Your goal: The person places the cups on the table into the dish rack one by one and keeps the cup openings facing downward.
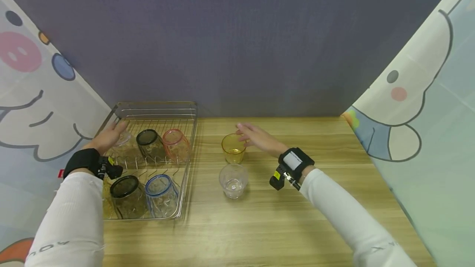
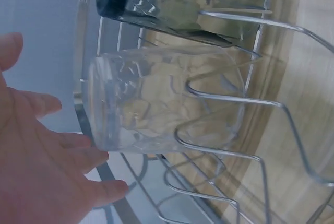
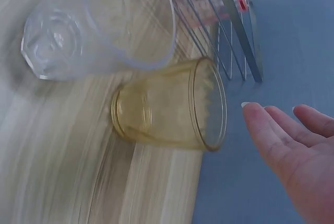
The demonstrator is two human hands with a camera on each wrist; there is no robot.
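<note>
Though the rack [image 1: 159, 103] holds several glasses [image 1: 162, 197], a yellow glass [image 1: 233, 152] and clear glass [image 1: 233, 181] on the tabletop [image 1: 282, 234] seem left to do, and my left hand [image 1: 107, 137] and right hand [image 1: 260, 139] grasp nothing, fingers loose.

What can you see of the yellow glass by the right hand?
The yellow glass is see-through and looks like glass, with a round rim and sides tapering to a narrower base. It stands upright, mouth up, on the wood-grain table, right of the wire rack. The right hand is beside its rim; the right wrist view shows a gap between them. A clear glass stands nearer the person, contact unclear.
</note>
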